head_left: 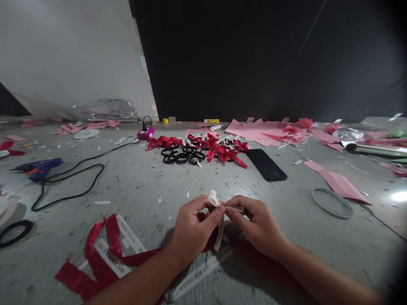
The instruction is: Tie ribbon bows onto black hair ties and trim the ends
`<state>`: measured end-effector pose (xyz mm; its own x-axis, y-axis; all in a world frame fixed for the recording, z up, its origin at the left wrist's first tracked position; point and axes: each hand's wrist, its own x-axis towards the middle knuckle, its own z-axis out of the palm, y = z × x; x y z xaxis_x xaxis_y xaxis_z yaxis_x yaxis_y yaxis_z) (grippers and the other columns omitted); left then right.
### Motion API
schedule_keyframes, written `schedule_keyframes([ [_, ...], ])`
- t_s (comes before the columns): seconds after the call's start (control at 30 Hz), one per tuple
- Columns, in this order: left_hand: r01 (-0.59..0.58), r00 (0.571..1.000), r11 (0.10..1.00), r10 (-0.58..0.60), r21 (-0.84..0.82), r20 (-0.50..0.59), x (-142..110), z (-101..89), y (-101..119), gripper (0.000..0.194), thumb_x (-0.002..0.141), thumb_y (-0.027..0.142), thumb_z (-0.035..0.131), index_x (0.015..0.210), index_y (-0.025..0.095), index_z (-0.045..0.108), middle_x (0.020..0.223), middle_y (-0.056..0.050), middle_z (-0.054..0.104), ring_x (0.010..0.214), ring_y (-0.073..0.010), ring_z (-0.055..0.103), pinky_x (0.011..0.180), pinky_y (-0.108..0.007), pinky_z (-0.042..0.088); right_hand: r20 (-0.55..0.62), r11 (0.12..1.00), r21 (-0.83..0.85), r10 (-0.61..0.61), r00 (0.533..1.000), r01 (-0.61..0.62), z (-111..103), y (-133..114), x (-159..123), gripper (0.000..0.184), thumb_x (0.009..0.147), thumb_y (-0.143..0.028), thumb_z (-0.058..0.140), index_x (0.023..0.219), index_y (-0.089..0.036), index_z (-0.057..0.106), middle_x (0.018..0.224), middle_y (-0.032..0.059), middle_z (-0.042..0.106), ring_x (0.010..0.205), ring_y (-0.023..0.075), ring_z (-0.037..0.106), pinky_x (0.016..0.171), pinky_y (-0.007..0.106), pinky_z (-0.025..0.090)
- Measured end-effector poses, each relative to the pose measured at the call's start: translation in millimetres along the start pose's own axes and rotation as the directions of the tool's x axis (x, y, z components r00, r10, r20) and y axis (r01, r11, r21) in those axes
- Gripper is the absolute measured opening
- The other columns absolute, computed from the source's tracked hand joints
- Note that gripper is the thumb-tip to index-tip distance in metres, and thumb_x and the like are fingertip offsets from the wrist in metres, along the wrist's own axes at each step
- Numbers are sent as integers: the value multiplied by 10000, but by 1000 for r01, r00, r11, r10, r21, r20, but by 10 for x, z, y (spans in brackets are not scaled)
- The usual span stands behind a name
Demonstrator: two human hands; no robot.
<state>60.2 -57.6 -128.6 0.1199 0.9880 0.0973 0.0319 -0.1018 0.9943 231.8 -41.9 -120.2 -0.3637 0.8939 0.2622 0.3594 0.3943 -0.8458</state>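
Taking the hands as the centre of the dial, a black ring (28,228) lies on the grey floor (136,190) at 9 o'clock, and a blue glue gun (43,170), cord attached, between 9 and 10. Between 8 and 9 o'clock, red ribbon (92,275) runs in folds toward the left forearm, with printed strips (132,235) lying on it and beside it. Loose black rings (182,162) sit at 11 o'clock. The left hand (193,228) is pinched closed, thumb against forefinger, gripping a white strip (213,198) that loops above the fingers and hangs below them. Red bows (222,152) are heaped at 12 o'clock. The right hand (259,226) also pinches the white strip, thumb and forefinger nearly meeting the left thumb. A black phone (267,165) lies at 2 o'clock, a grey ring (341,216) at 3.
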Motion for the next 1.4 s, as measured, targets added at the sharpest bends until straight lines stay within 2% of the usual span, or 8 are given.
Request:
schedule_keyframes([
  [0.37, 141, 989, 990, -142, -25, -49, 32, -30, 65, 285, 796, 395, 662, 672, 142, 618, 554, 6, 553, 485, -94, 463, 463, -211, 378, 59, 999, -37, 4, 998, -2, 15, -35, -17, 274, 933, -351, 526, 760, -158, 614, 674, 22, 638, 611, 119, 564, 580, 233, 428],
  [0.5, 210, 974, 965, -221, -159, -55, 47, -29, 54, 285, 767, 396, 685, 665, 147, 592, 481, 35, 493, 414, -79, 412, 423, -207, 314, 67, 999, -44, 10, 998, -7, 10, -54, -22, 265, 933, -332, 521, 750, -157, 600, 659, 15, 621, 593, 110, 545, 564, 225, 414],
  [0.67, 168, 986, 973, -170, -158, 3, 41, -33, 56, 315, 750, 427, 709, 686, 131, 618, 506, 37, 492, 445, -67, 408, 448, -200, 323, 44, 998, -62, -9, 999, 12, 3, -42, -34, 265, 929, -349, 528, 766, -159, 617, 665, 23, 636, 596, 117, 549, 576, 239, 413],
  [0.93, 160, 987, 977, -153, -142, 58, -5, 6, 32, 372, 795, 488, 652, 882, 135, 734, 512, 26, 506, 424, -73, 410, 412, -199, 316, 41, 992, -110, -54, 998, 58, 19, -14, -42, 196, 915, -313, 550, 804, -174, 631, 708, 14, 653, 641, 124, 572, 623, 254, 424],
  [1.1, 81, 991, 995, -86, 53, 100, -53, -1, 19, 473, 911, 495, 492, 1194, 154, 659, 618, -10, 595, 483, -109, 509, 462, -223, 394, 8, 994, -83, -66, 998, 66, 31, -10, -48, 162, 917, -316, 564, 875, -190, 658, 741, 8, 680, 645, 118, 593, 630, 244, 433],
  [1.23, -5, 990, 987, -17, 160, 137, -61, -10, 24, 477, 961, 455, 410, 1300, 170, 586, 626, -10, 620, 540, -130, 545, 550, -247, 447, 14, 997, -76, -30, 999, 31, 35, -26, -51, 205, 918, -338, 550, 843, -180, 656, 722, 19, 679, 633, 128, 593, 616, 252, 436],
  [1.33, -61, 990, 981, 35, 186, 139, -69, -5, 38, 446, 973, 421, 402, 1304, 177, 575, 931, -74, 715, 796, -166, 655, 756, -292, 514, -10, 995, -92, -33, 999, 32, 34, -26, -55, 227, 910, -335, 543, 779, -173, 633, 678, 15, 655, 605, 125, 569, 597, 250, 427],
  [1.4, -120, 986, 973, 94, 197, 139, -78, 3, 37, 420, 963, 395, 443, 1297, 177, 576, 1187, -100, 669, 1070, -200, 623, 951, -334, 471, -31, 993, -118, -32, 999, 28, 36, -13, -58, 232, 894, -327, 551, 733, -171, 614, 631, 6, 623, 566, 118, 531, 564, 247, 407],
])
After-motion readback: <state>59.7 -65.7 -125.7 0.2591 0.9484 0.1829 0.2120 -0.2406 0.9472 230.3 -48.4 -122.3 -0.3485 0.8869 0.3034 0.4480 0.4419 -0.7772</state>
